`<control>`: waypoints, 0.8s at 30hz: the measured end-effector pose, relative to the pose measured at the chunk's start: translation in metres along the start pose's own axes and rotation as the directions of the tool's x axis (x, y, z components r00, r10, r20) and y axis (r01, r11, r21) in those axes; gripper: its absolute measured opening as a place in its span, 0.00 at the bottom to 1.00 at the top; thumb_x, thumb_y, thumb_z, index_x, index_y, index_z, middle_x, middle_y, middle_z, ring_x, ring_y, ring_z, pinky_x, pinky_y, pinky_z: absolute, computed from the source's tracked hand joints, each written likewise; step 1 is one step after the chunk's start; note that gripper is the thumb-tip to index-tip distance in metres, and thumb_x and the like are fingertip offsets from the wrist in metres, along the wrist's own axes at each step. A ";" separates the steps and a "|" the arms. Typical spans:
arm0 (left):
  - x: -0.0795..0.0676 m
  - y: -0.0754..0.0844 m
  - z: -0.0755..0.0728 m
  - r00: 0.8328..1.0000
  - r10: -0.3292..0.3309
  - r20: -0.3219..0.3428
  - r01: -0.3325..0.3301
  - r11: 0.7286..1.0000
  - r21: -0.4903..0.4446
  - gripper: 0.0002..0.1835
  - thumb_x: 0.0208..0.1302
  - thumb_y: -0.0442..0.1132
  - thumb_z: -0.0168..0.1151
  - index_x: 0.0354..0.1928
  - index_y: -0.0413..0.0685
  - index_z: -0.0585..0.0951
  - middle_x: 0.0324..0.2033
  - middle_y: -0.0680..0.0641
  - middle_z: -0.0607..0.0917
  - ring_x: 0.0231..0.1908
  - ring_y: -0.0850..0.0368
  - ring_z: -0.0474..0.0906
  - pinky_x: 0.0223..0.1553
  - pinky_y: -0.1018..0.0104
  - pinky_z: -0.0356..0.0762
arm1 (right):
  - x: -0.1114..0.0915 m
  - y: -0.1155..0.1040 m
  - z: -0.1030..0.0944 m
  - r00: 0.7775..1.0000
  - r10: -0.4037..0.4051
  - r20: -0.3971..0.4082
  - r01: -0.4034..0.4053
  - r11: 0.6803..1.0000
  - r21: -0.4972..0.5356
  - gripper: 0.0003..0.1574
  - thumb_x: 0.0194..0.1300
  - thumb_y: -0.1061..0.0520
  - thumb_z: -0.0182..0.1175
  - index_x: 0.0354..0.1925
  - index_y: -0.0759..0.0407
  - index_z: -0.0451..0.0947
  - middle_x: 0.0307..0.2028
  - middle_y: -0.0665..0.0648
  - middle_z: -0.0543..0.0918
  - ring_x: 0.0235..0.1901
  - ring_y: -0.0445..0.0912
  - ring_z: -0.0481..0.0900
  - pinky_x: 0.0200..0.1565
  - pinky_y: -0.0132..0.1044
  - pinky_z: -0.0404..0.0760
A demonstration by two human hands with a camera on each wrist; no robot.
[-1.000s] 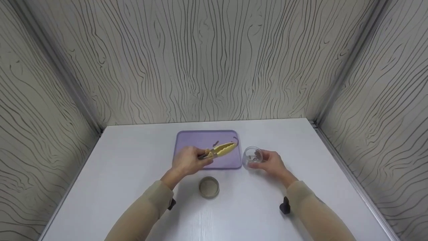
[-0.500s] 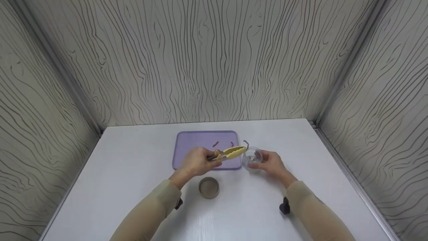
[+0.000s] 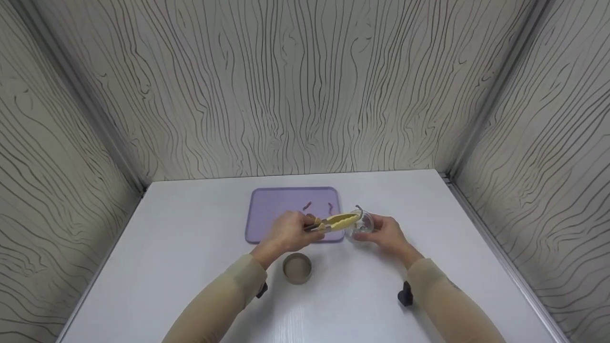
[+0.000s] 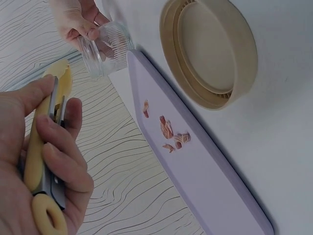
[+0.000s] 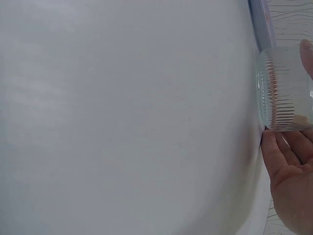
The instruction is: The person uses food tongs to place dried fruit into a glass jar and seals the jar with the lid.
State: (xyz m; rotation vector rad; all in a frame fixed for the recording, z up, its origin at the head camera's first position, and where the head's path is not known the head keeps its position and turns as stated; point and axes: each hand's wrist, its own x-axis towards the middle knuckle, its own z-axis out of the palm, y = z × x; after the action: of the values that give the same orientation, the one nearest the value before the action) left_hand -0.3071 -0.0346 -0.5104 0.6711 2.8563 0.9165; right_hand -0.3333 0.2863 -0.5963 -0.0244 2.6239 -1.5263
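Observation:
My left hand grips yellow-tipped tongs, their tips over the mouth of a clear glass jar. At the tips is a thin, dark, curved strip; its kind is unclear. My right hand holds the jar round its side, thumb in front, beside the tray's right edge. A few small bits lie inside the jar. The left wrist view shows several reddish-brown dried pieces lying on the purple tray. Only part of the right hand shows in the right wrist view.
A round beige lid, hollow side up, lies on the white table in front of the tray. Wood-grain patterned panels stand behind the table and at both sides.
My left hand has moved right, carrying the tongs and the strip from above the tray to over the jar's mouth. The right hand and jar have stayed in place.

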 end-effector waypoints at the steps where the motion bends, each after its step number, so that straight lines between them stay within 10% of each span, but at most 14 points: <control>1: 0.001 0.000 0.001 1.000 0.008 -0.001 -0.008 1.000 0.009 0.17 0.72 0.54 0.77 0.56 0.54 0.95 0.48 0.53 0.97 0.36 0.64 0.82 0.43 0.64 0.84 | 0.000 0.000 0.000 1.000 -0.006 -0.001 0.006 1.000 -0.003 0.52 0.59 0.45 0.87 0.76 0.53 0.79 0.75 0.60 0.84 0.81 0.63 0.75 0.84 0.66 0.64; 24: 0.006 0.004 0.007 1.000 -0.028 -0.007 0.028 0.999 -0.016 0.16 0.70 0.54 0.79 0.52 0.54 0.95 0.39 0.55 0.96 0.29 0.65 0.77 0.32 0.69 0.76 | 0.000 0.000 0.000 1.000 -0.015 -0.016 0.014 1.000 -0.011 0.44 0.59 0.47 0.87 0.71 0.51 0.84 0.71 0.56 0.88 0.81 0.61 0.75 0.86 0.66 0.60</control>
State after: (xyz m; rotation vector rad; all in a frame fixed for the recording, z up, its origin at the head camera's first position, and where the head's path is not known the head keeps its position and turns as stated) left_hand -0.3098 -0.0247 -0.5135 0.6257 2.8535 0.9389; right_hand -0.3336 0.2858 -0.5962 -0.0325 2.6496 -1.5236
